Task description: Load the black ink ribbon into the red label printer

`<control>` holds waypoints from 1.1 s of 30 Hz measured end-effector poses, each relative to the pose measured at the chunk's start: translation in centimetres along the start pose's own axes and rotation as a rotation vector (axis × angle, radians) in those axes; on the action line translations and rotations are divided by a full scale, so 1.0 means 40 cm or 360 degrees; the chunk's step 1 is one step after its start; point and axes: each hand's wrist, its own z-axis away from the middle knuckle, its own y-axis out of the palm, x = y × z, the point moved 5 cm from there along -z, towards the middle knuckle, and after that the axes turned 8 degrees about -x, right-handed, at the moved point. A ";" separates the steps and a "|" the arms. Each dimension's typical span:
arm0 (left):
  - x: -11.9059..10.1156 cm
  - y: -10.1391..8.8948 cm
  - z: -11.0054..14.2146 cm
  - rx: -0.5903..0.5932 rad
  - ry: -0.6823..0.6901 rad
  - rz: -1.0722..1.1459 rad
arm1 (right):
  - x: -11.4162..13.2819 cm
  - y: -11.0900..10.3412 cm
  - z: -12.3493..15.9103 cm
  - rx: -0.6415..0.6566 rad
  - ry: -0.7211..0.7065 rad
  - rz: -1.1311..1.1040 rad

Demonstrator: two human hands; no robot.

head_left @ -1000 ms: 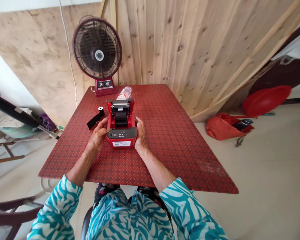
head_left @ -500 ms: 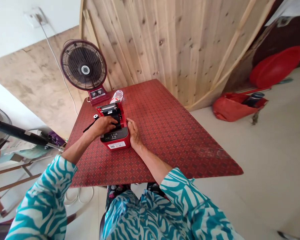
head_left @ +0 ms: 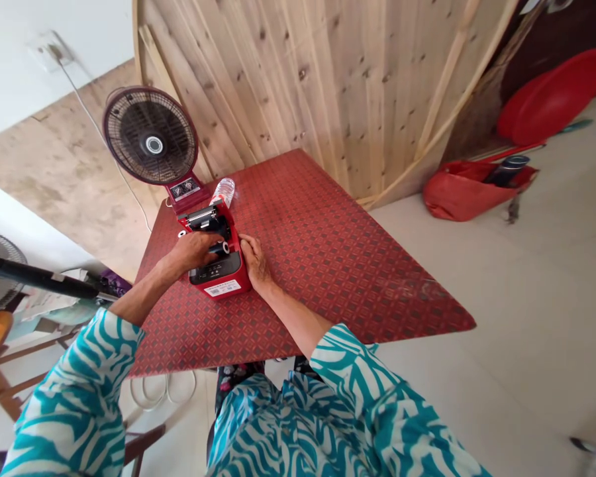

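Note:
A red and black label printer (head_left: 241,278) stands on the table with its lid raised towards the back. My left hand (head_left: 196,249) reaches over its open top, fingers closed around a black ribbon roll (head_left: 221,248) with a pale core end showing. The roll is at the printer's opening; how far it sits inside is hidden by my fingers. Against the printer's right side, my right hand (head_left: 255,262) grips the casing, its fingertips near the lid hinge. A small roll end (head_left: 181,234) with a white core shows behind my left wrist, left of the printer.
Behind the printer lie a clear plastic bottle (head_left: 223,191) and a dark red desk fan (head_left: 151,139). A patterned red cloth covers the table (head_left: 338,265), which meets a wooden panel (head_left: 322,86). A red bag (head_left: 451,199) rests on the floor at right.
The black roll's pale end now shows at my left fingers over the opening. My right hand stays on the printer's side. The whole view has shifted slightly.

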 end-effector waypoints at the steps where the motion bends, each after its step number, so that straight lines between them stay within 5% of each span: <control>1: 0.001 -0.007 0.008 -0.0043 0.0027 0.0028 | -0.002 0.000 -0.001 -0.0001 0.0002 -0.0003; 6: 0.048 -0.070 0.074 -0.0442 0.0088 0.0468 | -0.007 -0.004 -0.002 0.0016 0.0004 0.0002; 11: 0.167 -0.083 0.187 -0.0650 -0.0233 0.1633 | -0.008 -0.012 0.003 0.0014 0.0059 -0.0004; 15: 0.263 -0.017 0.261 -0.0857 -0.0568 0.2194 | -0.023 -0.020 0.004 -0.0028 0.0085 -0.0038; 21: 0.348 0.098 0.300 -0.0920 -0.0870 0.2203 | -0.051 -0.031 0.003 -0.0023 0.0069 -0.0033; 29: 0.491 0.241 0.292 -0.1177 -0.1246 0.2156 | -0.050 -0.039 0.006 -0.0042 0.0099 -0.0002; 33: 0.502 0.304 0.238 -0.1106 -0.1290 0.2081 | -0.048 -0.041 0.008 -0.0071 0.0129 -0.0003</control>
